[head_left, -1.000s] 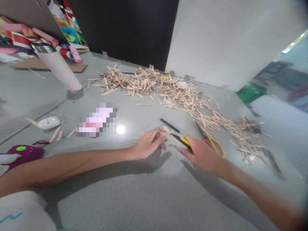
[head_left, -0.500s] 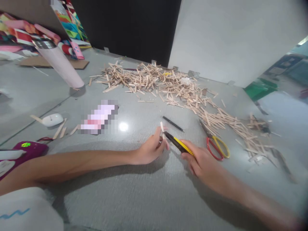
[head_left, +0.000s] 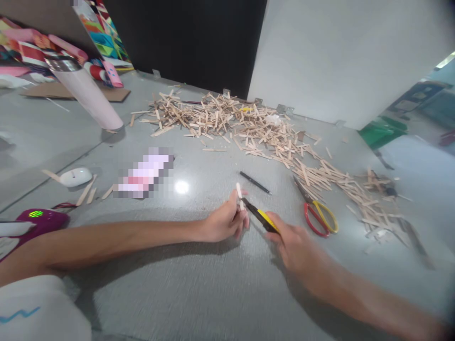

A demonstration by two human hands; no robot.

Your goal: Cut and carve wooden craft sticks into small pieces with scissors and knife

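Observation:
Between the fingers of my left hand (head_left: pixel 223 221) is a short pale wooden stick (head_left: pixel 239 191), its upper end sticking up past the fingertips. My right hand (head_left: pixel 293 241) is wrapped round a black and yellow utility knife (head_left: pixel 261 217). The knife's tip meets or nearly meets the stick at the left fingers; exact contact is too small to tell. A black pen (head_left: pixel 255 183) lies on the table just beyond both hands. To the right of the knife rest scissors (head_left: pixel 316 219) with red and yellow handles.
A large heap of wooden sticks (head_left: pixel 213 116) spreads along the back and right. At left lie a phone (head_left: pixel 147 174), a white mouse (head_left: pixel 76 177) and a purple device (head_left: pixel 42 221). Behind them stands a pink bottle (head_left: pixel 87 97). A green bin (head_left: pixel 382 131) is at far right.
The knife has tilted and turned slightly in my right hand, showing less of its yellow side. My left fingers have shifted a little around the stick. The view has moved slightly.

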